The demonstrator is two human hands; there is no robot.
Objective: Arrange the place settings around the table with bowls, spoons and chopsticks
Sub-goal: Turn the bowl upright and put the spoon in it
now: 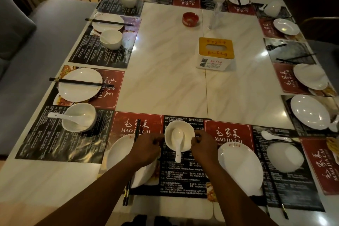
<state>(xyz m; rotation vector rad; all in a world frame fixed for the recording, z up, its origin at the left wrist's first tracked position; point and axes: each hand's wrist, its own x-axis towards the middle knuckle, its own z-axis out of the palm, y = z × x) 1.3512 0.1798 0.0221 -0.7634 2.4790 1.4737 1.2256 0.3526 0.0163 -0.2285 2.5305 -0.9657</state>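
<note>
The bowl (189, 134) sits at the counter's (165, 79) near edge on a dark placemat (183, 176), its rim pinched on either side by the curled fingers of the left hand (146, 149) and the right hand (203, 149); whether it is lifted cannot be told. The spoon (177, 139) lies loose inside with its handle overhanging the near rim, so it could be tipped out if the bowl were tilted or drawn back sharply. The chopsticks (136, 130) and plate (117, 152) under the left forearm could be dragged askew if that arm were withdrawn carelessly.
</note>
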